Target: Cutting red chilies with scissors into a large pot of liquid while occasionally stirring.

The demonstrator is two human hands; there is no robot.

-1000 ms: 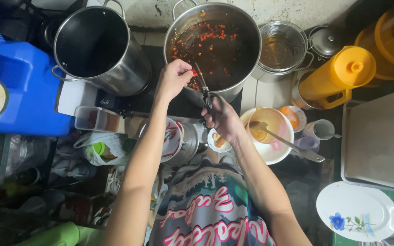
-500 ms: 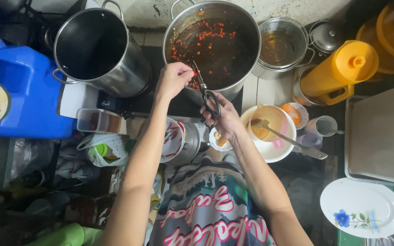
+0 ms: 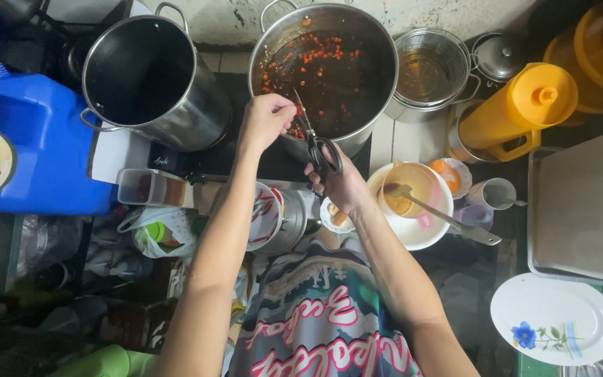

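Here I see the scissors [image 3: 313, 137] held upright-ish, blades aimed up-left over the pot [image 3: 378, 112] rim, long axis running from my right hand [image 3: 340, 183] toward the left hand [image 3: 266, 120]. The right grips the black handles; the left pinches a red chilli [image 3: 299, 112] at the blades. The pot holds dark broth with red bits; the second pot [image 3: 197, 122] looks empty.

An empty steel pot [image 3: 141, 73], blue jerrycan [image 3: 40, 139], yellow jug [image 3: 518, 112] and flowered plate [image 3: 556, 321] stand around
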